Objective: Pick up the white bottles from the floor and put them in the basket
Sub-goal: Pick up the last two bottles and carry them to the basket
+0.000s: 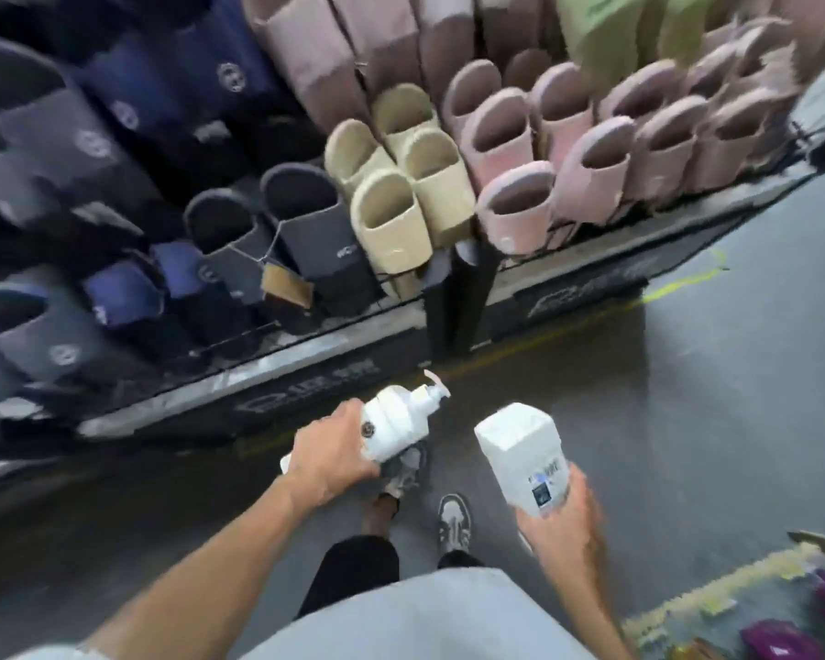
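Head view: the left hand (327, 452) has its fingers (353, 414) curled round the middle of a white pump bottle (396, 423), with the back of the hand toward the camera. The bottle lies tilted in that grip. Its long axis runs from a base end that shows behind the wrist up to the pump head, which points away from the person toward the rack.

To the right, apart and not touching, the right hand (563, 521) wraps its fingers (578, 483) round one end of a second white bottle (520, 445), which is squarer in section. This bottle's flat end points up and away from the palm, slanted a little left. A small dark label faces the camera, and the end inside the palm is hidden. Both bottles are held in the air above the floor (687, 421).

Directly below the fingers are two sneakers (454, 516), dark shorts (353, 564) and a grey shirt (425, 612). The floor is smooth grey concrete, and a faint yellow line (682, 282) crosses it beyond the fingers.

Past that line stands a low rack (267, 369). It is packed with slippers (391, 221) set on end in rows: navy to the left, cream in the middle, pink to the right.

Down and right of the right hand is a box (815, 540) with purple things (777, 638) in it, too blurred to make out.
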